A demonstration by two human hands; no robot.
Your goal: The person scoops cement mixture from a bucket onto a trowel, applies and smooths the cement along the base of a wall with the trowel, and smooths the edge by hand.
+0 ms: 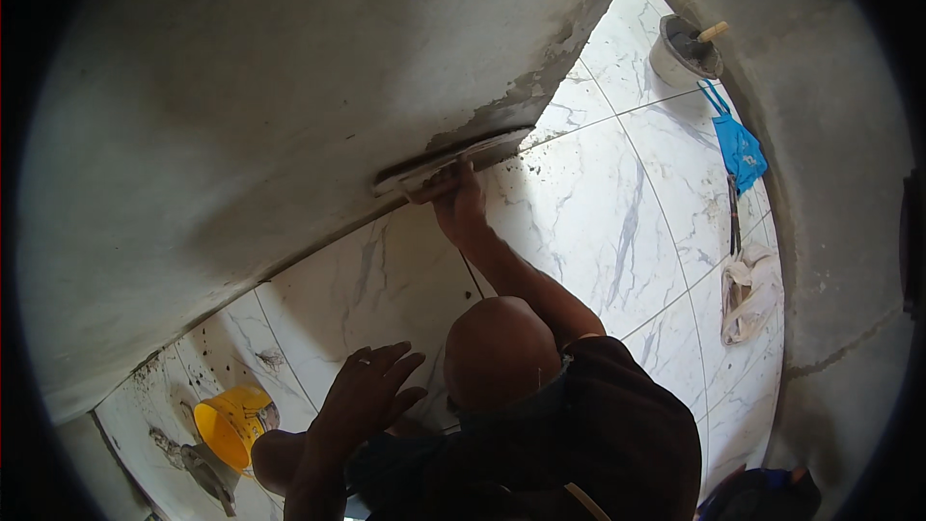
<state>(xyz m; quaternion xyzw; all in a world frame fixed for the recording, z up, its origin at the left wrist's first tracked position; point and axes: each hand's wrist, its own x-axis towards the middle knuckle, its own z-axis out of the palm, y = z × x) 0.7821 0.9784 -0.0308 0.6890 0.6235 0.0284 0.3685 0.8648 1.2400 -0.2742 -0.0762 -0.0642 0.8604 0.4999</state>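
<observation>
My right hand (458, 195) grips a long flat plastering float (497, 145), which lies against the grey plastered wall (289, 87) just above the tiled floor's edge. Patches of rougher, flaking plaster run up the wall beside the float. My left hand (374, 386) is raised near my bare right knee (500, 355), fingers apart and holding nothing. To its lower left are a yellow bucket (220, 429) and a cement-smeared trowel-like tool (203, 473) on the floor.
Marble-patterned tiles (637, 212) have scattered debris. At right are a bucket of grey mix (675, 53) with a wooden handle, a blue bag (738, 154), a dark rod and a pale plastic bag (748, 294), beside another grey wall (839, 232). A dark blue item (762, 497) lies lower right.
</observation>
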